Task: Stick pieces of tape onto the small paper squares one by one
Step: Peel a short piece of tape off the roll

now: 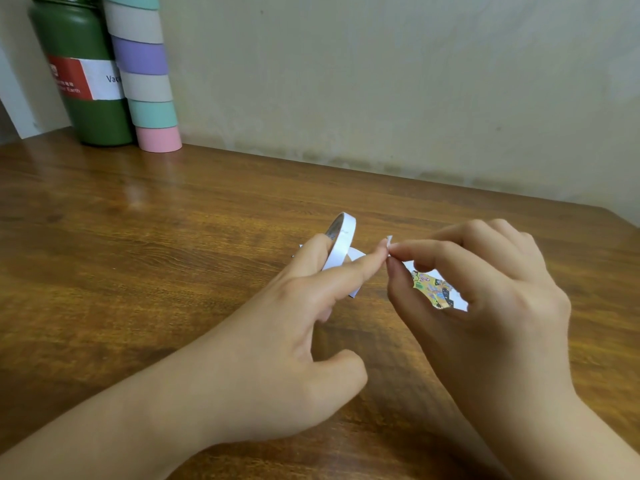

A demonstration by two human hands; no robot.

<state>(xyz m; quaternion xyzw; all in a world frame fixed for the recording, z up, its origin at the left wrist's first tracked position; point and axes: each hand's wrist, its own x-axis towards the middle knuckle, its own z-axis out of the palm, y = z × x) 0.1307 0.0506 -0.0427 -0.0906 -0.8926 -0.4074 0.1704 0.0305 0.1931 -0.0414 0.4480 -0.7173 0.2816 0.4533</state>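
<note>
Tape (341, 242), a thin white roll, sits looped on left hand (277, 344).

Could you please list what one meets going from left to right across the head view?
Green bottle → stack of coloured tape rolls → white tape roll → small tape piece → patterned paper square.

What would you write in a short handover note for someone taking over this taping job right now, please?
Left hand: white tape roll sits around its fingers, forefinger tip meeting the right hand's pinch.
Right hand: thumb and forefinger pinch a small tape piece; a patterned paper square lies under it, whether held or on the table is unclear.
Done: piece apparently pulled from the roll.
Left: stick it on the square, then repeat; other squares are not clearly visible.
</note>
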